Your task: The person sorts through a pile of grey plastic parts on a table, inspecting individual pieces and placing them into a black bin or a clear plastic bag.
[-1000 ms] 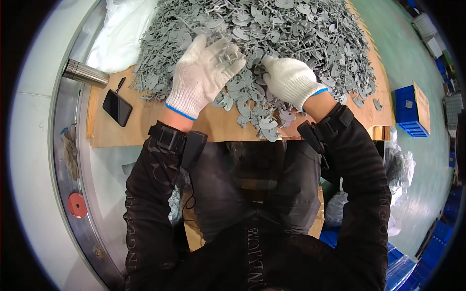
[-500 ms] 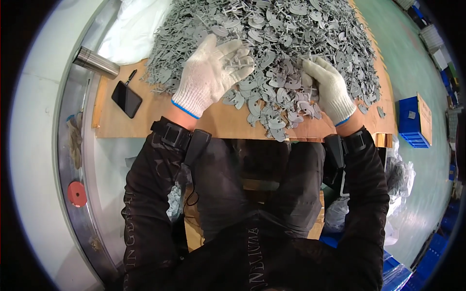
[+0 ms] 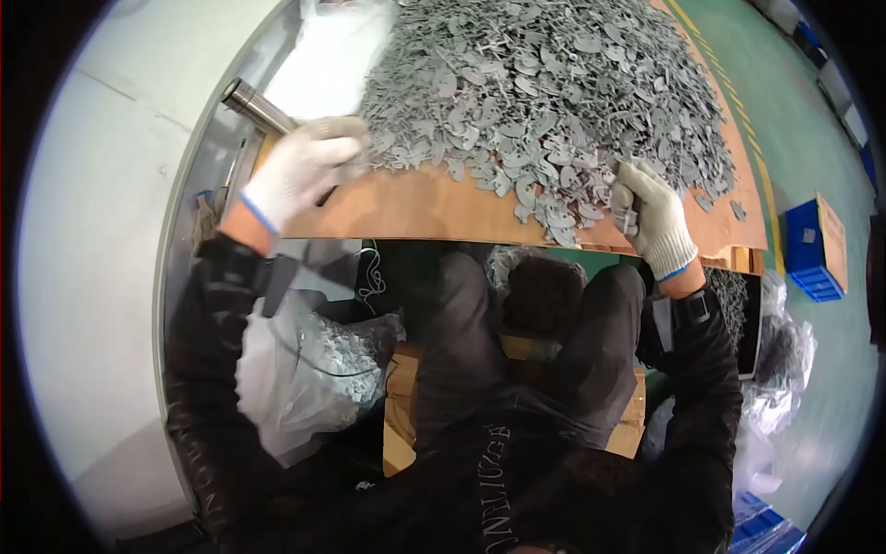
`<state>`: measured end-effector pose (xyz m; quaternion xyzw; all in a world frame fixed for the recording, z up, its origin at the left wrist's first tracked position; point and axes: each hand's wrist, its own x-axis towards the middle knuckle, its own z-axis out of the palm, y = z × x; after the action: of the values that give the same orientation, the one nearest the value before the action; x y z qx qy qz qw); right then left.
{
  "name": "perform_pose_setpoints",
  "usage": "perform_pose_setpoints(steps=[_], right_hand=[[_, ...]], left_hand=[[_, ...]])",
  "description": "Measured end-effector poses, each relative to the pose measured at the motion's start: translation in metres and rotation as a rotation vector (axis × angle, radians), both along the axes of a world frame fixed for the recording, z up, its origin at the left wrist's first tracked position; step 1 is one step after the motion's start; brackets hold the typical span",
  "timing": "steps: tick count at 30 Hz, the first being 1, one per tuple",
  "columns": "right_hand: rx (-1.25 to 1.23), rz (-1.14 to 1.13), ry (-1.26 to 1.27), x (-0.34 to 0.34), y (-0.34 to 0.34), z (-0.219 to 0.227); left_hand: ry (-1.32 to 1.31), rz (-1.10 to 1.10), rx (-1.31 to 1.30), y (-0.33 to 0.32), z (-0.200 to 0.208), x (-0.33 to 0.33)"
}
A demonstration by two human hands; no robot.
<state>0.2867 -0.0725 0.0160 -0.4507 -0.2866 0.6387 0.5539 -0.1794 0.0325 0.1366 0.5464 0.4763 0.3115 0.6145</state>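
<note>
A wide heap of small grey curved pieces [image 3: 517, 102] covers much of the brown tabletop [image 3: 406, 208]. My left hand [image 3: 309, 166], in a white knit glove with a blue cuff, is over the table's left side, away from the heap. Its fingers are curled and slightly blurred; whatever they hold is hidden. At the heap's near right edge, my gloved right hand [image 3: 657, 222] has its fingers bent around a small grey piece [image 3: 629, 222], seen only in part. Loose pieces [image 3: 560, 222] spread toward the front edge beside it.
A steel tumbler [image 3: 257, 103] lies beyond my left hand, next to white plastic sheeting [image 3: 332, 60]. Below the table stands a clear bag of pale pieces [image 3: 341, 360]. A blue crate [image 3: 814, 249] sits on the green floor at right.
My left hand has swung left from the heap to the table's left side, and its spread fingers have curled. The right hand stays by the heap, its fingers more bent. The view has shifted.
</note>
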Motion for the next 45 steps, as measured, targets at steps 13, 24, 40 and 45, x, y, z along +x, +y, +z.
perform_pose_setpoints(steps=[13, 24, 40, 45], right_hand=[[-0.14, -0.35, 0.129, 0.097, -0.174, -0.039], [0.019, -0.406, -0.132, 0.356, -0.347, -0.086], [-0.209, -0.642, -0.59, 0.266, -0.303, -0.164], [0.19, -0.444, -0.923, 0.153, -0.18, -0.08]], left_hand=[[0.014, -0.694, -0.406, -0.122, -0.1, 0.232], [-0.284, -0.804, -0.709, -0.226, -0.174, 0.611], [0.469, -0.431, 0.849, -0.12, -0.14, 0.315], [0.74, 0.164, 1.245, 0.003, -0.135, 0.229]])
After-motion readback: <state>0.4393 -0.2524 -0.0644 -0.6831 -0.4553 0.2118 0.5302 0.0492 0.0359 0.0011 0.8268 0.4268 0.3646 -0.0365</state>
